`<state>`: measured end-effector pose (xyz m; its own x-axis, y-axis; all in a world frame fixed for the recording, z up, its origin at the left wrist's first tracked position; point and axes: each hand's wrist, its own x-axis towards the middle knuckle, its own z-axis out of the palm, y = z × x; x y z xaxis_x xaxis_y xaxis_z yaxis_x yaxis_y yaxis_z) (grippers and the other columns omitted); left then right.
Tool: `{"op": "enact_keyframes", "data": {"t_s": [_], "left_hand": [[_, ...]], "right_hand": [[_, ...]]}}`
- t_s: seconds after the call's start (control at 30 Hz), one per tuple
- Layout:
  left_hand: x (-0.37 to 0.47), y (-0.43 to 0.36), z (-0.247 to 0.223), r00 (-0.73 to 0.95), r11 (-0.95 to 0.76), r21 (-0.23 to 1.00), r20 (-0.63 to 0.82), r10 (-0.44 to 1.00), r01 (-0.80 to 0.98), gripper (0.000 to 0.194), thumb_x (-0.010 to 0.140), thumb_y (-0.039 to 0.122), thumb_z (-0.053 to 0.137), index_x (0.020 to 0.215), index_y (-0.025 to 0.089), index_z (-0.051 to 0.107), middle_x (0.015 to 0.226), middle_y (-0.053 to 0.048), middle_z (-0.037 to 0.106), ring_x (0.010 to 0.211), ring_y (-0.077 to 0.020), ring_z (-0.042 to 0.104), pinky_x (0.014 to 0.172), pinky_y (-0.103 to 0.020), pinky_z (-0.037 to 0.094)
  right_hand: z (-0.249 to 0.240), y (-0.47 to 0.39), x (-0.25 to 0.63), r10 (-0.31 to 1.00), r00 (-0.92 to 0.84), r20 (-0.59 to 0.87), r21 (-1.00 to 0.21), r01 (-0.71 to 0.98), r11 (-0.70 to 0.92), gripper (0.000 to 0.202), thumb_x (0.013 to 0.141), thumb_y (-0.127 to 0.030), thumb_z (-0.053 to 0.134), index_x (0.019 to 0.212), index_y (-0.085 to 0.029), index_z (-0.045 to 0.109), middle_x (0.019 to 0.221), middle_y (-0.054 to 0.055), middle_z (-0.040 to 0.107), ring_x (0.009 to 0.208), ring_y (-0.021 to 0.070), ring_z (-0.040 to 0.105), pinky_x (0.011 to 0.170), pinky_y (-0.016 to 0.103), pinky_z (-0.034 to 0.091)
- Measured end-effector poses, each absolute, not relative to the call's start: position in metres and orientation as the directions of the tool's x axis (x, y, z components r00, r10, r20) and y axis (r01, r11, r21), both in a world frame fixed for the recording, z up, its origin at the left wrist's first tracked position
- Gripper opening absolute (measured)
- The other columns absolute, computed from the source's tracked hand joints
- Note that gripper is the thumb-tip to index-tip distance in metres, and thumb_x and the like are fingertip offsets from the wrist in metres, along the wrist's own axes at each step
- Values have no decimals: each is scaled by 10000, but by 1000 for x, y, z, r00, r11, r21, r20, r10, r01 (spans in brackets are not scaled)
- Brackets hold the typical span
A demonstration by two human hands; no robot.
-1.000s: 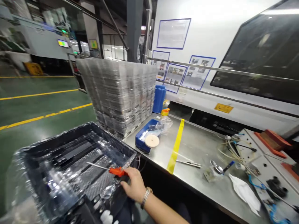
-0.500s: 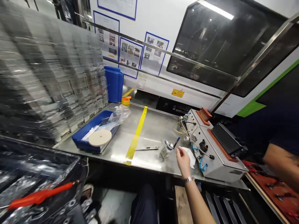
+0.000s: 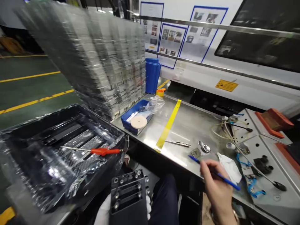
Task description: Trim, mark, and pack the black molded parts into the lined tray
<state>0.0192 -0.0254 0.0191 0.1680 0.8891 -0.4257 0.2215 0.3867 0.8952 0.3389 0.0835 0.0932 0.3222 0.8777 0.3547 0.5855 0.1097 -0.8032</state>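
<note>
A blue pen (image 3: 226,180) is gripped in my bare right hand (image 3: 217,187), its tip pointing left over the front of the metal bench. Low in the view, my white-gloved left hand (image 3: 103,211) holds a black plastic part (image 3: 127,200) with slots and round bosses, its fingers wrapped around both sides. Just beyond the pen stands a small clear container (image 3: 196,152) beside round shiny metal lids (image 3: 205,147). A slim knife or cutter (image 3: 178,143) lies to their left. A crumpled white cloth or paper (image 3: 231,167) lies right of my hand.
A plastic-lined crate (image 3: 103,125) at left holds black parts, with an orange-handled air gun or screwdriver-like tool (image 3: 103,151) on top. A blue bin (image 3: 127,126) bears a pale disc (image 3: 138,122). A grey fixture (image 3: 269,178) with hoses stands right; wrapped stacked trays (image 3: 112,59) rise behind.
The view has swung left and down. My right hand has taken the blue pen and drawn it back towards me. My gloved left hand with the black part has come into view.
</note>
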Motion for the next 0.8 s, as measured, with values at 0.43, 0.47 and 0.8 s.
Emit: {"op": "enact_keyframes", "data": {"t_s": [0.43, 0.47, 0.8], "left_hand": [[13, -57, 45, 203, 579, 449, -644, 738, -681, 315, 730, 405, 752, 995, 240, 796, 1003, -39, 785, 1239, -342, 587, 1105, -432, 446], [13, -58, 45, 199, 568, 419, -653, 730, -708, 316, 738, 394, 751, 1006, 232, 795, 1002, -38, 786, 1234, -341, 591, 1104, -430, 448], [14, -58, 40, 229, 534, 225, -721, 654, -815, 299, 784, 399, 733, 957, 164, 797, 859, -60, 787, 1160, -352, 640, 1089, -457, 445]], "right_hand": [[107, 14, 202, 816, -161, 556, -765, 286, 578, 207, 896, -71, 594, 1038, -175, 703, 765, 29, 674, 641, 146, 608, 603, 284, 502], [106, 13, 200, 812, -166, 560, -761, 284, 583, 211, 894, -66, 592, 1041, -170, 702, 773, 34, 679, 649, 147, 610, 604, 285, 500], [111, 9, 190, 825, -203, 528, -763, 313, 565, 185, 903, -84, 583, 990, -185, 710, 736, 19, 682, 627, 141, 639, 635, 276, 527]]}}
